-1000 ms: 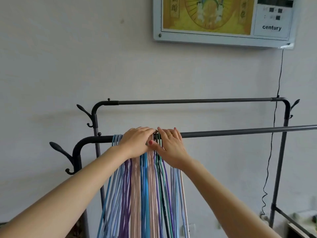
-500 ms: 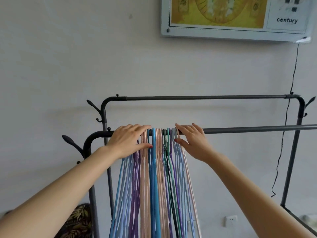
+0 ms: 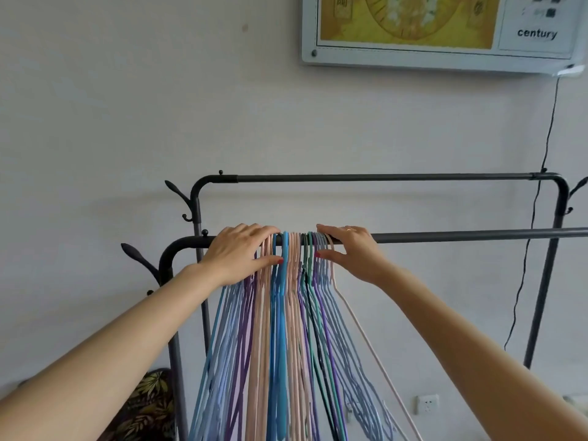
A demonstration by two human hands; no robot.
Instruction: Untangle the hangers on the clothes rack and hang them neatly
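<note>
A dark grey clothes rack has a near rail [image 3: 461, 235] and a higher far rail [image 3: 381, 177]. Several thin hangers [image 3: 286, 313] in blue, purple, pink and green hang bunched on the near rail, their hooks side by side. My left hand [image 3: 238, 253] rests on the rail over the left hooks, fingers straight, thumb below against the hangers. My right hand [image 3: 353, 253] rests on the rail at the bunch's right edge, fingers stretched over the rail, thumb touching the rightmost hangers. The hooks under my left hand are hidden.
Knobbed coat hooks [image 3: 136, 253] stick out from the rack's left end. A framed picture [image 3: 445, 30] hangs on the white wall, with a black cable [image 3: 541, 186] running down from it. A leaf-patterned cushion [image 3: 146, 405] lies low at the left. The near rail right of my hand is bare.
My hands were together over the hooks; they have spread apart, the right one sliding right along the rail. The hanger hooks between them now show, fanned a little wider.
</note>
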